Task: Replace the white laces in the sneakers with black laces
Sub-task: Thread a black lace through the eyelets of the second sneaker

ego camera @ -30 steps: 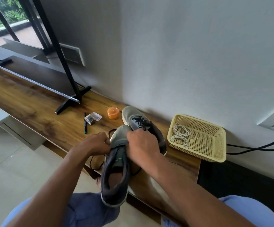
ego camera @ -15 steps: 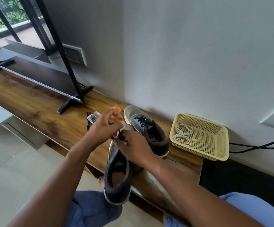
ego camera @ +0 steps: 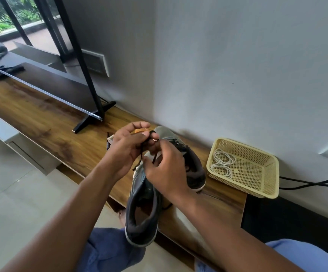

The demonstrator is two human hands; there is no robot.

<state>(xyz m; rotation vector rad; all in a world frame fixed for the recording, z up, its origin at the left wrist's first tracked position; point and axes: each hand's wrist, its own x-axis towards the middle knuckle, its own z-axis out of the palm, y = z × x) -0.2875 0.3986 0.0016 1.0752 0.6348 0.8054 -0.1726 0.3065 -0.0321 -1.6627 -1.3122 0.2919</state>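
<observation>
A grey sneaker (ego camera: 142, 209) rests with its heel toward me, over my lap and the front edge of the wooden shelf (ego camera: 47, 124). My left hand (ego camera: 126, 149) and my right hand (ego camera: 167, 169) meet above its toe, both pinching a black lace (ego camera: 139, 160) that hangs down between them. Behind my right hand, a second grey sneaker (ego camera: 193, 169) laced in black stands on the shelf. Two coiled white laces (ego camera: 223, 162) lie in a cream plastic basket (ego camera: 257, 173) at the right.
A TV with a black stand foot (ego camera: 92, 119) occupies the left of the shelf. An orange lid (ego camera: 139, 131), a small clear box and a dark pen lie behind my left hand. Black cables (ego camera: 306, 183) run along the wall at right.
Both hands have risen from the sneaker's tongue to above its toe, drawing the black lace upward. The left hand moved up and to the right to meet the right hand.
</observation>
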